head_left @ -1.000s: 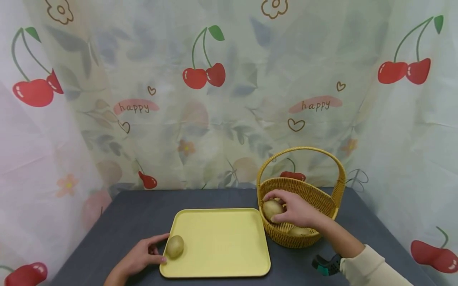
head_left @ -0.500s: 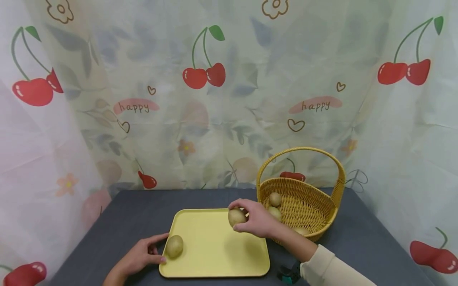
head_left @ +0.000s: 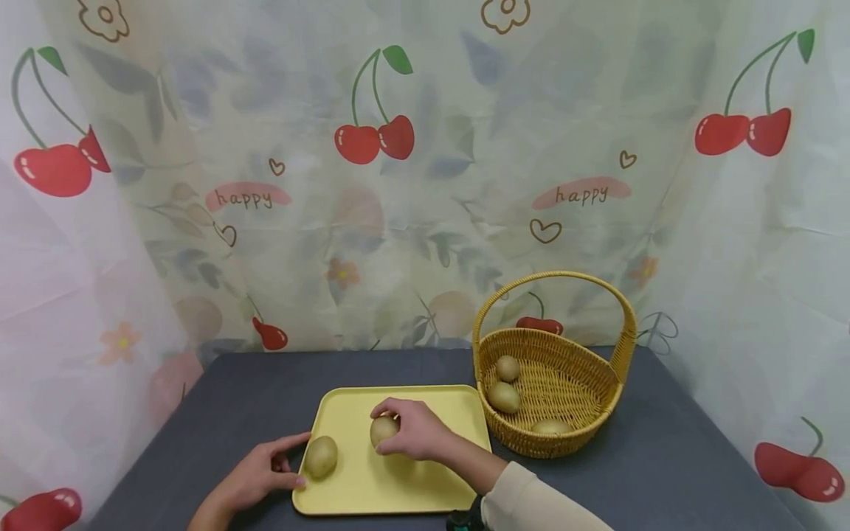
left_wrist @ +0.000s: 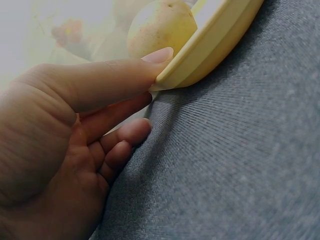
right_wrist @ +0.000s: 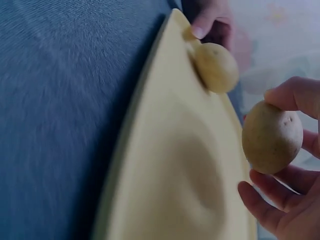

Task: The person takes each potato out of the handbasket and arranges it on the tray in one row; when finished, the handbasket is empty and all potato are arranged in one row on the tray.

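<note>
My right hand (head_left: 417, 431) holds a round tan potato (head_left: 384, 431) between thumb and fingers, over the middle of the yellow tray (head_left: 358, 494). In the right wrist view that potato (right_wrist: 272, 137) hangs above the tray, and a shadow falls on the tray below. A second potato (head_left: 322, 457) lies on the tray at its left edge. My left hand (head_left: 255, 476) rests against the tray's left rim, index finger and thumb straight and spread along it. The left wrist view shows the thumb (left_wrist: 115, 80) touching the rim close to the second potato (left_wrist: 162, 30).
A wicker basket (head_left: 564, 442) with a tall arched handle stands right of the tray, with 3 potatoes inside. A dark grey cloth (head_left: 265, 383) covers the table. Behind and on both sides hangs a cherry-print curtain (head_left: 438, 280).
My right hand has lifted a potato from the basket and carried it left over the tray. My left hand has stayed at the tray's rim.
</note>
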Demonstrator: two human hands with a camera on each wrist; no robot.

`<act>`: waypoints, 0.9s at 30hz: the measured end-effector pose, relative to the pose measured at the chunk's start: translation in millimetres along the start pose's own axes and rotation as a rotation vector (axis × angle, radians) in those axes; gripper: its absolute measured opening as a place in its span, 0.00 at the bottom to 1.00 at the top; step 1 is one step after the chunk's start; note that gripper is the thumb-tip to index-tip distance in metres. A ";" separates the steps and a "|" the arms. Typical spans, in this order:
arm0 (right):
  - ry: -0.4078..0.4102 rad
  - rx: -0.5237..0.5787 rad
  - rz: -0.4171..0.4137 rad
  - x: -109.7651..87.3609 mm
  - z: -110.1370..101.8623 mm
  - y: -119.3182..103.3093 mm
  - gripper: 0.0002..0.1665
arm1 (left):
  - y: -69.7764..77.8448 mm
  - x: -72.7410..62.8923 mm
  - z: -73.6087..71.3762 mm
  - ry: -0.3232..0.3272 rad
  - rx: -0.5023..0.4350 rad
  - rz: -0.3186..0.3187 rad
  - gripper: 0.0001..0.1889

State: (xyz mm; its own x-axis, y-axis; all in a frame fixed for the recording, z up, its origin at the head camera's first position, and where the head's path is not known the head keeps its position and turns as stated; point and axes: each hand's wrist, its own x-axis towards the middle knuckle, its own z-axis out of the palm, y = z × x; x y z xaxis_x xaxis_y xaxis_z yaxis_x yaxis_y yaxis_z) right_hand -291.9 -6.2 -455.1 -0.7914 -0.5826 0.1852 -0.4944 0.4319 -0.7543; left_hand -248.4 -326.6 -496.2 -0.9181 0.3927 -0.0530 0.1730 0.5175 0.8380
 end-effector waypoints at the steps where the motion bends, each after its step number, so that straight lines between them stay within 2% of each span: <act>1: 0.009 -0.005 0.000 2.2 5.0 0.2 0.27 | 0.0 -0.2 -0.1 0.001 -0.002 -0.002 0.38; 6: 0.052 0.001 0.023 10.6 27.4 0.0 0.26 | -0.1 -0.1 0.0 0.011 -0.005 0.000 0.38; 14: 0.096 0.017 0.053 12.7 55.6 -2.8 0.27 | -1.0 0.4 1.4 0.012 -0.014 0.006 0.37; 23: 0.133 -0.027 0.046 12.0 63.9 -5.2 0.29 | -0.4 -0.2 1.4 0.017 0.004 0.023 0.37; 27: 0.124 -0.052 0.035 12.4 64.0 -5.3 0.30 | -0.8 -0.1 1.2 0.018 0.013 0.022 0.38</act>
State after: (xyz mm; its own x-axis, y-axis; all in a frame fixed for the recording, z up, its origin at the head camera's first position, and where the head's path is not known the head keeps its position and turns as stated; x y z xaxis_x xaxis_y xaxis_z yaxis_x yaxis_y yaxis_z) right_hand -276.1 -59.7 -489.2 -0.8451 -0.4787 0.2382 -0.4813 0.4872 -0.7287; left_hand -248.1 -326.1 -497.5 -0.9201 0.3908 -0.0247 0.1980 0.5189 0.8316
